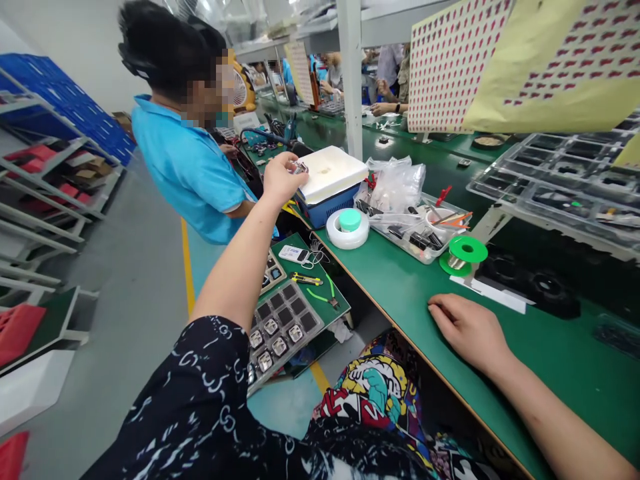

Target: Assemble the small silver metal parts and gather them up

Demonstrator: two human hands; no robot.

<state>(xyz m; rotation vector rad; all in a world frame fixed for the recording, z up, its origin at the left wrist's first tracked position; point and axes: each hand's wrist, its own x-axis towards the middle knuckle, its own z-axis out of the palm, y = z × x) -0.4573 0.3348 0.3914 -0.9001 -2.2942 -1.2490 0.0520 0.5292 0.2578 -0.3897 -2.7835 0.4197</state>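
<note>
My left hand (284,179) reaches out at the front edge of a white foam pad (333,170) on a blue box (325,212). Its fingers are closed around a small shiny electronic part (299,167), mostly hidden by them. My right hand (470,328) lies palm down on the green bench (390,283), fingers loosely extended, with nothing visible in it. Below my left arm, a compartment tray (285,313) holds several small square metal-framed modules (279,346) and dark pads. A roll of clear film (347,233) with a teal-lidded jar (349,219) sits beside the blue box.
A co-worker in a blue shirt (187,170) stands at the left. Green-handled cutters (327,298), a yellow utility knife (306,279) and a white device (294,253) lie on the lower stand. A clear bin (425,250) and solder spool (464,253) stand on the bench.
</note>
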